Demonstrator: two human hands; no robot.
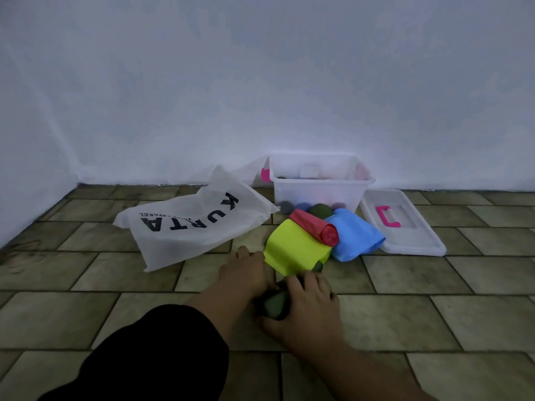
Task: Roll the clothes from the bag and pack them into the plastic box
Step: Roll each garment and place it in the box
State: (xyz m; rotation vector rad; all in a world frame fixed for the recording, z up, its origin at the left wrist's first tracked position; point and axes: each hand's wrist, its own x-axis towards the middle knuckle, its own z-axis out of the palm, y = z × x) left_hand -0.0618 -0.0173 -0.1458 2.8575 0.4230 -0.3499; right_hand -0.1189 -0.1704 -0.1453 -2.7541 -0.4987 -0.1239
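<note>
Two bare hands meet low on a tiled floor [405,314], close to the viewer. Right hand [307,306] grips a green roll [275,307] of cloth, fingers curled over its top and slightly spread, thumb tucked under the near side. Left hand [247,270], on an arm with a black sleeve [159,351], lies just left of the roll; its fingers [243,253] point forward, close together, reaching the near edge of a yellow cloth [298,250], and whether they pinch anything cannot be told. Beyond the yellow cloth a red roll [315,228] rests partly on it and partly on a crumpled blue cloth [354,238] to the right, and an other green roll [318,209] sits just behind the red one. At the back, against a white wall [260,82], stands the clear box [318,188], open, with several rolls showing dimly through its front. Its lid [411,235], with a pink handle [388,217], lies flat on the floor just right of the box. Left of the pile lies the white bag [188,230], printed KURTA, limp on its side
</note>
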